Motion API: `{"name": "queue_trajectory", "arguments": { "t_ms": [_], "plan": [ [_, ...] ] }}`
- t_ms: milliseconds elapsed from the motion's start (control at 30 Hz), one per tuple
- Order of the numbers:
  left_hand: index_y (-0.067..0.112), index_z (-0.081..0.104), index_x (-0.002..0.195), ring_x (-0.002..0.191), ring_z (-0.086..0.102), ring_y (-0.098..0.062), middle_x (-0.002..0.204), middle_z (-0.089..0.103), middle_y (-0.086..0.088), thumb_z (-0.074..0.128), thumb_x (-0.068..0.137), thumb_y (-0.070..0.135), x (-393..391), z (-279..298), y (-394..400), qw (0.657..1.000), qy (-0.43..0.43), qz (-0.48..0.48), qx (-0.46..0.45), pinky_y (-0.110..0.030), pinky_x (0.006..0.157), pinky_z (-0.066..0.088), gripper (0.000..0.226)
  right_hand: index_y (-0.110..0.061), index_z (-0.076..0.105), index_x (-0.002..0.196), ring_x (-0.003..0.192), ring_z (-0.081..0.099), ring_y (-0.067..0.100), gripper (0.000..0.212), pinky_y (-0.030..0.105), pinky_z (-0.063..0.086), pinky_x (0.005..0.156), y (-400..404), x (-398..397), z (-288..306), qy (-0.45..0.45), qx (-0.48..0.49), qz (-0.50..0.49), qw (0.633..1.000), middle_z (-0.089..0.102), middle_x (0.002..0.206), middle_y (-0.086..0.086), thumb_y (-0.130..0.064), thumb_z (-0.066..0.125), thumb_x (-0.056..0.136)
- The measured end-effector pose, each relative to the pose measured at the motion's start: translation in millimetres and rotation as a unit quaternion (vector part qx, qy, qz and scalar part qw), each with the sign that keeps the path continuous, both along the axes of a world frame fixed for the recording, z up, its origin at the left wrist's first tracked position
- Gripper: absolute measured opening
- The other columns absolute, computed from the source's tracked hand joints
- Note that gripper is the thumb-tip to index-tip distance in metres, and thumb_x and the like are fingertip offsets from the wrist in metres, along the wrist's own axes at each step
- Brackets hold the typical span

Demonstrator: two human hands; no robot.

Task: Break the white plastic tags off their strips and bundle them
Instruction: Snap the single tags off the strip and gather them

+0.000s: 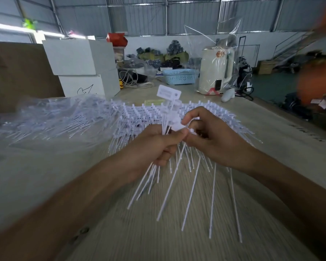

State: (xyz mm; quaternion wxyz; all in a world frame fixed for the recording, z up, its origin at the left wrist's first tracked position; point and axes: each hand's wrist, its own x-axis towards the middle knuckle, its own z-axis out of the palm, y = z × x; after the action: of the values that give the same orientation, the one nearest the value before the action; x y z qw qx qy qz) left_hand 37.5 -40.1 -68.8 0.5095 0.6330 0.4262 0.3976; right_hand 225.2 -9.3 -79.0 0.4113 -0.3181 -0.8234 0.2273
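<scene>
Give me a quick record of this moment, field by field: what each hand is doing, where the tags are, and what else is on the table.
left hand: the left hand grips a bundle of loose white plastic tags, their thin tails fanning down
right hand: the right hand pinches a tag head at the top of the bundle
upright tag: one white flat-headed tag sticks up above the hands
unbroken stock: white tag strips lie on the wooden table behind the hands
background: blue plastic basket, cream electric kettle inside a clear bag
</scene>
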Motion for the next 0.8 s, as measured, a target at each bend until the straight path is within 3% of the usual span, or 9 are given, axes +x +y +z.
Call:
{"name": "queue_trajectory", "arguments": {
  "t_ms": [67, 133, 200, 267, 367, 500, 633, 800],
  "plan": [
    [0.028, 0.056, 0.057, 0.043, 0.025, -0.007, 0.053, 0.03, 0.009, 0.059, 0.099, 0.032, 1, -2, -1, 1.0, -0.008, 0.005, 0.002, -0.019, 0.04, 0.023, 0.043, -0.018, 0.05, 0.113, 0.052, 0.038, 0.011, 0.021, 0.027, 0.034, 0.053, 0, 0, 0, -0.006, -0.004, 0.009, 1.0, 0.044, 0.061, -0.005, -0.021, 0.063, 0.097],
    [0.026, 0.054, 0.061, 0.041, 0.025, -0.007, 0.052, 0.031, 0.007, 0.057, 0.101, 0.031, 1, -1, -1, 0.999, -0.024, 0.034, 0.006, -0.019, 0.039, 0.022, 0.04, -0.015, 0.05, 0.117, 0.053, 0.038, 0.006, 0.025, 0.02, 0.033, 0.055, 0, 2, 4, -0.006, -0.021, 0.024, 0.999, 0.045, 0.061, -0.009, -0.019, 0.064, 0.097],
    [0.023, 0.052, 0.064, 0.039, 0.025, -0.008, 0.05, 0.034, 0.007, 0.058, 0.1, 0.031, 1, 0, 0, 0.997, -0.035, 0.064, 0.008, -0.018, 0.038, 0.022, 0.037, -0.013, 0.053, 0.117, 0.057, 0.052, 0.011, 0.025, 0.026, 0.042, 0.057, 0, 8, 11, -0.027, -0.046, 0.034, 0.998, 0.058, 0.065, -0.008, -0.022, 0.064, 0.096],
    [0.021, 0.056, 0.065, 0.037, 0.027, -0.008, 0.047, 0.036, 0.008, 0.06, 0.098, 0.032, 1, 1, 0, 0.995, -0.019, 0.091, 0.023, -0.018, 0.038, 0.022, 0.035, -0.016, 0.062, 0.101, 0.06, 0.062, 0.021, 0.014, 0.039, 0.051, 0.061, 0, 13, 16, -0.068, -0.056, 0.024, 0.996, 0.066, 0.067, -0.002, -0.028, 0.063, 0.095],
    [0.016, 0.065, 0.066, 0.037, 0.029, -0.01, 0.047, 0.036, 0.005, 0.062, 0.095, 0.032, 3, 1, 1, 0.99, 0.024, 0.123, 0.068, -0.02, 0.042, 0.023, 0.033, -0.022, 0.063, 0.077, 0.052, 0.059, 0.014, 0.02, 0.028, 0.048, 0.055, 0, 14, 14, -0.079, -0.044, 0.011, 0.996, 0.062, 0.058, -0.003, -0.024, 0.065, 0.097],
    [0.018, 0.056, 0.051, 0.036, 0.027, -0.011, 0.043, 0.034, 0.002, 0.061, 0.091, 0.029, 2, 2, 2, 0.984, 0.029, 0.155, 0.084, -0.019, 0.039, 0.023, 0.042, -0.017, 0.062, 0.077, 0.052, 0.053, 0.008, 0.02, 0.021, 0.04, 0.055, -3, 8, 11, -0.069, -0.007, -0.001, 0.998, 0.059, 0.059, -0.002, -0.022, 0.066, 0.096],
    [0.021, 0.049, 0.048, 0.037, 0.018, -0.012, 0.044, 0.027, 0.005, 0.059, 0.089, 0.026, -2, 3, 6, 0.991, -0.01, 0.135, 0.006, -0.017, 0.038, 0.018, 0.042, -0.013, 0.065, 0.08, 0.053, 0.046, 0.009, 0.018, 0.018, 0.032, 0.053, -9, 4, 9, -0.104, 0.082, -0.039, 0.99, 0.053, 0.06, -0.004, -0.022, 0.067, 0.096],
    [0.023, 0.045, 0.049, 0.039, 0.013, -0.013, 0.047, 0.022, 0.004, 0.054, 0.09, 0.023, -8, 4, 10, 0.996, -0.007, 0.076, -0.038, -0.015, 0.039, 0.017, 0.042, -0.013, 0.061, 0.079, 0.052, 0.046, 0.014, 0.022, 0.038, 0.04, 0.052, -9, 6, 11, -0.19, 0.169, -0.064, 0.965, 0.053, 0.061, -0.001, -0.022, 0.063, 0.099]
  ]
}}
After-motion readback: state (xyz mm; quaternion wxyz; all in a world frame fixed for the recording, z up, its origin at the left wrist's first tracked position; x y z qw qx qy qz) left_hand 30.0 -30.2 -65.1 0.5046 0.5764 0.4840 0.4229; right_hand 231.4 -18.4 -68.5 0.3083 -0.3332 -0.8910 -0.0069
